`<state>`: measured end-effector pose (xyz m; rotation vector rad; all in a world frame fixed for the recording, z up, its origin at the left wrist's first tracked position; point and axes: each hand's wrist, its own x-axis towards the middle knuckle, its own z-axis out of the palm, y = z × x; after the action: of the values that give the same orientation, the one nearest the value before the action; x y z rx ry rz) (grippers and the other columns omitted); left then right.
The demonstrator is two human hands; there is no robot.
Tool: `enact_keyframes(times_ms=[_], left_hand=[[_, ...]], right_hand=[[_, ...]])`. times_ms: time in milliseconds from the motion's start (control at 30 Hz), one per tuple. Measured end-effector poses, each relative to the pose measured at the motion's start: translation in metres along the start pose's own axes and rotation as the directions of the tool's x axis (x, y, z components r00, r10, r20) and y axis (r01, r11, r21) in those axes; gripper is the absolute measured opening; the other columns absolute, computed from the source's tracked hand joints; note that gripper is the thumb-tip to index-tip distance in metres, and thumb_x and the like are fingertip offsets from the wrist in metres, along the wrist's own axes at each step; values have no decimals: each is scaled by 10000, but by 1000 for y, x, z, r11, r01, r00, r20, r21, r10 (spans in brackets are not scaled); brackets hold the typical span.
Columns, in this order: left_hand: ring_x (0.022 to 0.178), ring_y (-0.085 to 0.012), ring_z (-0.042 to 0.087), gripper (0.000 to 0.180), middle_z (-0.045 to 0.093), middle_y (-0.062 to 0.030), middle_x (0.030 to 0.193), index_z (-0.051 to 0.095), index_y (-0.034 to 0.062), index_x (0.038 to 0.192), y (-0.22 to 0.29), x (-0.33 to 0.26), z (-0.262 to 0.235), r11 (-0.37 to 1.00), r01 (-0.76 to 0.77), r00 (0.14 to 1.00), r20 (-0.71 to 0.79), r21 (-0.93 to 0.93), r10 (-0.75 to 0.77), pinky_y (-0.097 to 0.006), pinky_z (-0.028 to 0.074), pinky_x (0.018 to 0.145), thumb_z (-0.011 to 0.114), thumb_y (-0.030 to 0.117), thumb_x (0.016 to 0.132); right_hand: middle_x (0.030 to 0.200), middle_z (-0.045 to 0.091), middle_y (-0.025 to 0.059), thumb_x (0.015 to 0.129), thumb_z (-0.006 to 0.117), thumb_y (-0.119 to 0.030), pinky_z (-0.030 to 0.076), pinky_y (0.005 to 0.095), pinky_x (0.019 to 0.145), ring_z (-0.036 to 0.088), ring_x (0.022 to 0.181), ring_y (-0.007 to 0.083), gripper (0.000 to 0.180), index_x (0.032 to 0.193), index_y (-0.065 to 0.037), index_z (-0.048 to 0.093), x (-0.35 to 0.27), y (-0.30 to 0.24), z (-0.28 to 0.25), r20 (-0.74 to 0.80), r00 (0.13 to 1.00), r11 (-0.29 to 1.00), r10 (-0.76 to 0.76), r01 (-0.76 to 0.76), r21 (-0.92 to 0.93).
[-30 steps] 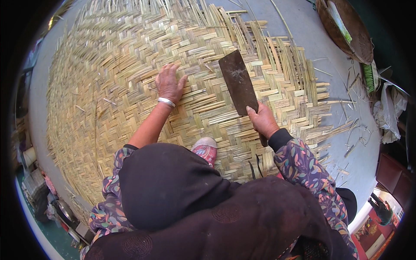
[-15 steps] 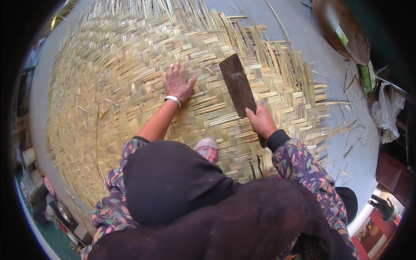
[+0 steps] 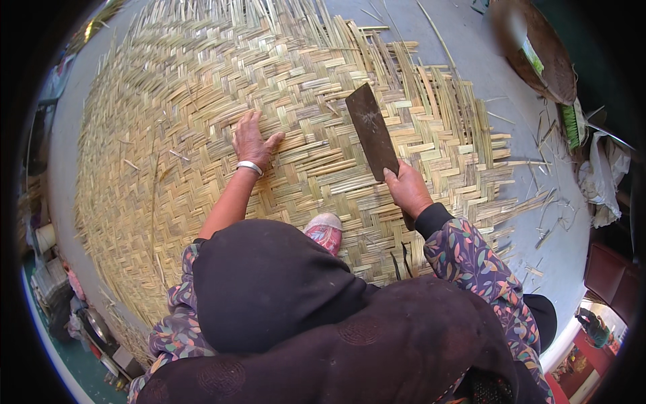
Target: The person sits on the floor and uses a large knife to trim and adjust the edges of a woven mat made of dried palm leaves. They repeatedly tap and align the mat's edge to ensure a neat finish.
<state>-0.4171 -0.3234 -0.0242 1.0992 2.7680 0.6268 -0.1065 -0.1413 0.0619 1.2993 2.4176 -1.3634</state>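
Beneath both hands spreads a large woven reed mat [image 3: 195, 155], laid in a herringbone pattern, with loose strand ends along its far and right edges. My left hand [image 3: 256, 143] rests on or just over the weave, fingers and thumb apart, nothing in it; a pale bracelet circles the wrist. My right hand [image 3: 408, 191] is wrapped round the handle of a dark cleaver [image 3: 372, 131]. Its broad rectangular blade points away from me over the mat; whether it touches the strands I cannot tell. The handle is mostly hidden by my fingers.
My shoe [image 3: 325, 232] stands on the mat between my arms. Cut reed scraps [image 3: 555, 215] litter the grey floor on the right. Farther right are a green-bristled brush [image 3: 572, 124], a crumpled white bag [image 3: 602, 178] and a brown round-edged object [image 3: 538, 54]. Assorted goods line the left side.
My left hand has slid left and slightly toward me over the mat, its fingers now more bent. The right hand and cleaver have hardly moved.
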Motion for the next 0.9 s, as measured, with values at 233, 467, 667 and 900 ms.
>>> enact_keyframes(times_ms=[233, 467, 667, 900], left_hand=[[1438, -332, 220, 811, 302, -113, 1532, 463, 163, 1405, 17, 9, -14, 988, 75, 974, 204, 138, -102, -534, 180, 1155, 752, 540, 748], [1450, -333, 201, 870, 294, -115, 1535, 425, 169, 1432, 26, 10, -16, 982, 126, 959, 237, 138, -156, -531, 155, 1167, 775, 535, 725], [1450, -331, 206, 910, 283, -114, 1544, 385, 172, 1451, 35, 15, -19, 963, 157, 938, 271, 221, -215, -511, 181, 1167, 777, 544, 719], [1439, -334, 263, 927, 290, -158, 1557, 364, 130, 1465, 26, 24, -27, 953, 42, 904, 396, 299, -164, -506, 237, 1154, 728, 599, 753]], right_hand=[[902, 669, 268, 927, 549, -241, 507, 490, 786, 636, 889, 438, 323, 1153, -14, 595, 4, -5, -3, 24, 999, 995, -32, 34, -96], [805, 661, 246, 934, 529, -259, 492, 530, 723, 635, 794, 440, 286, 1112, -44, 592, 2, -10, -25, 121, 984, 950, -133, 161, -268], [667, 634, 170, 917, 517, -191, 492, 502, 558, 642, 630, 378, 171, 1058, -120, 583, -20, -5, -100, 283, 915, 684, -288, 403, -608], [656, 644, 119, 842, 524, -113, 489, 454, 502, 655, 601, 329, 201, 1040, -133, 553, -73, 41, -195, 358, 897, 429, -260, 439, -789]])
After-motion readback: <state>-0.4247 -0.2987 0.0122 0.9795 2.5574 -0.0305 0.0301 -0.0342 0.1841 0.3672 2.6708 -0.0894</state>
